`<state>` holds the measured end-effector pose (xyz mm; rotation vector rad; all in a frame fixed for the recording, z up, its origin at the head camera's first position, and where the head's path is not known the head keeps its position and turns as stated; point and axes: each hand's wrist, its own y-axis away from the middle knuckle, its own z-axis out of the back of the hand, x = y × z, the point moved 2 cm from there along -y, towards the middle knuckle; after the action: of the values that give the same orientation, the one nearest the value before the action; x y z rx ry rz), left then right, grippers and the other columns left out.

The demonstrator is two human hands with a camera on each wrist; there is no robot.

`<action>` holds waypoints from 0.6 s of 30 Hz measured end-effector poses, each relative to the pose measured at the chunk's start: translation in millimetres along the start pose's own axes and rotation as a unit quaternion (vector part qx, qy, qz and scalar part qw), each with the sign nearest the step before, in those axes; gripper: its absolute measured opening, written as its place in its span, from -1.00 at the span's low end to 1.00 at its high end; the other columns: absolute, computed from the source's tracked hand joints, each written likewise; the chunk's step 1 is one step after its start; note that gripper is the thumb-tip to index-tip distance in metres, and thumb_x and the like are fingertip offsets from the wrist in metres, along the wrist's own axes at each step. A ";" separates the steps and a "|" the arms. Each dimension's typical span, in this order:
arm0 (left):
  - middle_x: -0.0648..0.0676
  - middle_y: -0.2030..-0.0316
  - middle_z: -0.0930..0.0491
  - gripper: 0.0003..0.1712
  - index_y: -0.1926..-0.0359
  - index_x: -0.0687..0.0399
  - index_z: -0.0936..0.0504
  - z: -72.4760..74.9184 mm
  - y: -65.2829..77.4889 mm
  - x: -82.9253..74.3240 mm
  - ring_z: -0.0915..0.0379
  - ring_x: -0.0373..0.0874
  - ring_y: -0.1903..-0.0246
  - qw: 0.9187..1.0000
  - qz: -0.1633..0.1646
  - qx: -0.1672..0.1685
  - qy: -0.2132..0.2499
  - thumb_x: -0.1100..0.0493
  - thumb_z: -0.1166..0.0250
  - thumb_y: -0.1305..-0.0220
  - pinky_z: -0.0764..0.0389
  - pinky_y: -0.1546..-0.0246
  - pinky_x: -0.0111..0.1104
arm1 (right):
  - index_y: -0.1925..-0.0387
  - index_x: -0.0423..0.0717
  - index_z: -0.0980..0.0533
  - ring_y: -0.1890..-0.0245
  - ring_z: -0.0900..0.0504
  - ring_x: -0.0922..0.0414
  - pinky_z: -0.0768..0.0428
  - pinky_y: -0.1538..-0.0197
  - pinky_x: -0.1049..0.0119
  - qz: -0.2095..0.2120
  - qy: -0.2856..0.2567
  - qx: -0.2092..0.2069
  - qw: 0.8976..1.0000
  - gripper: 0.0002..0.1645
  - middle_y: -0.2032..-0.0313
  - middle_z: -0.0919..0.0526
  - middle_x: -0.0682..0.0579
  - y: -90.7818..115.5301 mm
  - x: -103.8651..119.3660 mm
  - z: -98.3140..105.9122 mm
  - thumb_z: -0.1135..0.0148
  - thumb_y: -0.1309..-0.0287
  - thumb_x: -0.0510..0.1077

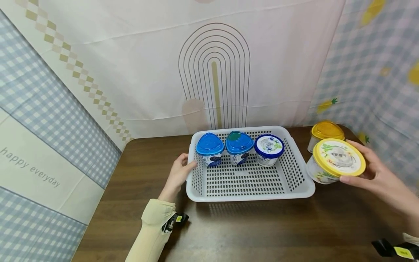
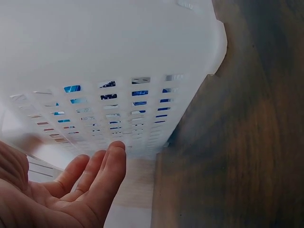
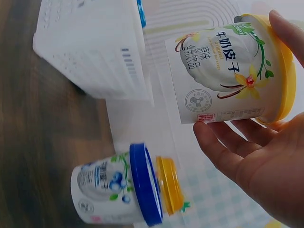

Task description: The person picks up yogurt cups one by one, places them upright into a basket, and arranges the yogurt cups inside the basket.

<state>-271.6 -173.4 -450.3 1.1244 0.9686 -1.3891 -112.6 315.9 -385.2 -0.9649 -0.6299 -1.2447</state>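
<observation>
- Basket [image 1: 248,198] touched at left rim by relaxed left hand [image 1: 178,174].
- Three blue-lidded cups [image 1: 239,145] seated inside.
- Yellow-lidded cup [image 1: 338,160] grasped by right hand [image 1: 376,171], held up near right rim; loading apparently underway, lowering inside probably needed.

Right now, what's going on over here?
A person's right hand holds a yellow-lidded tub up just right of a white basket, while the left hand is at its left rim. Three blue-lidded cups stand inside. A yellow-lidded cup and a blue-lidded tub stand outside, to the right.
</observation>
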 end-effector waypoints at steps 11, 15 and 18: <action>0.31 0.06 -0.61 -0.64 -0.08 0.29 -0.52 -0.5 -1.3 1.2 -0.62 0.03 0.24 1.000 -0.005 -0.012 -0.004 0.28 -0.24 -0.26 -0.69 0.23 -0.16 | -0.59 0.16 0.10 -0.10 -0.41 0.42 -0.54 0.10 0.56 0.007 -0.027 0.044 0.999 0.16 -0.29 -0.19 0.20 -12.9 11.3 -23.9 -0.23 -0.19 -0.55; 0.31 0.07 -0.62 -0.65 -0.07 0.30 -0.52 -0.9 -1.1 0.5 -0.62 0.03 0.25 1.000 -0.006 -0.013 -0.001 0.29 -0.24 -0.26 -0.69 0.23 -0.16 | -0.60 0.18 0.10 -0.10 -0.41 0.41 -0.53 0.08 0.56 0.004 -0.028 0.055 0.998 0.15 -0.30 -0.17 0.19 -17.1 15.0 -30.2 -0.24 -0.21 -0.51; 0.31 0.08 -0.61 -0.65 -0.06 0.30 -0.52 -0.8 -1.2 0.6 -0.62 0.01 0.26 1.000 -0.009 -0.012 0.000 0.30 -0.24 -0.26 -0.68 0.24 -0.18 | -0.60 0.16 0.11 -0.11 -0.40 0.42 -0.51 0.05 0.58 0.003 -0.036 0.068 0.997 0.14 -0.31 -0.18 0.17 -22.3 16.4 -34.9 -0.24 -0.22 -0.49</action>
<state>-272.7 -172.7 -451.1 1.0994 0.9956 -1.3882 -133.7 276.8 -382.5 -0.9004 -0.7577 -1.1515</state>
